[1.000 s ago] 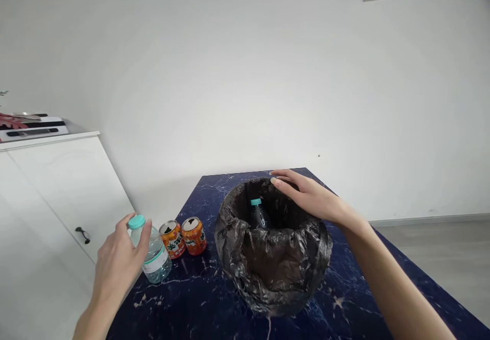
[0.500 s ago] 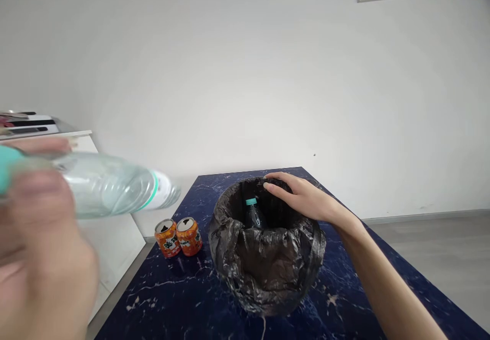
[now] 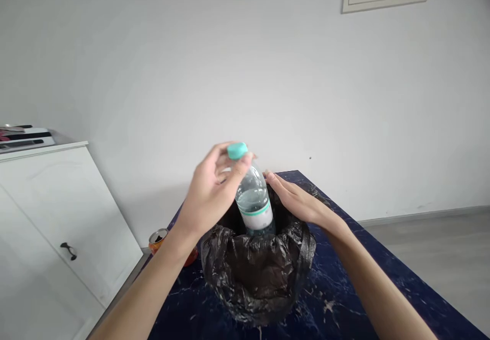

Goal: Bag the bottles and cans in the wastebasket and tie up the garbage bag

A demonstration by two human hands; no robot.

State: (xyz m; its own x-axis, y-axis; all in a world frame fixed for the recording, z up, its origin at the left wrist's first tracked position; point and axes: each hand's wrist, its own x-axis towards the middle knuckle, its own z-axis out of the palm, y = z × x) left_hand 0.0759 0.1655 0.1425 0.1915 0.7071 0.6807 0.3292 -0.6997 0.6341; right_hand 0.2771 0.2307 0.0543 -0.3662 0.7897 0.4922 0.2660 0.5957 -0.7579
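A clear plastic bottle [image 3: 252, 183] with a teal cap and a white label tilts into the mouth of a round bin lined with a black bag [image 3: 260, 278]. My left hand [image 3: 214, 187] grips it near the neck, thumb and fingers around it. At the bin's far right rim lies my right hand [image 3: 296, 197], fingers stretched out and touching the bag; the fingertips are partly hidden. Behind my left forearm an orange drink can [image 3: 156, 240] shows in part, with another mostly covered beside it.
The bin stands on a dark blue marbled table [image 3: 333, 284]. To the left is a white cabinet [image 3: 57, 217] with a dark handle and several items on top. A pale wall [image 3: 172, 74] rises behind the table; grey floor [image 3: 432, 243] shows at right.
My left hand has carried the bottle from the left to over the bin and tipped it cap-up, base inside. My right hand stays at the rim. The view has shifted slightly.
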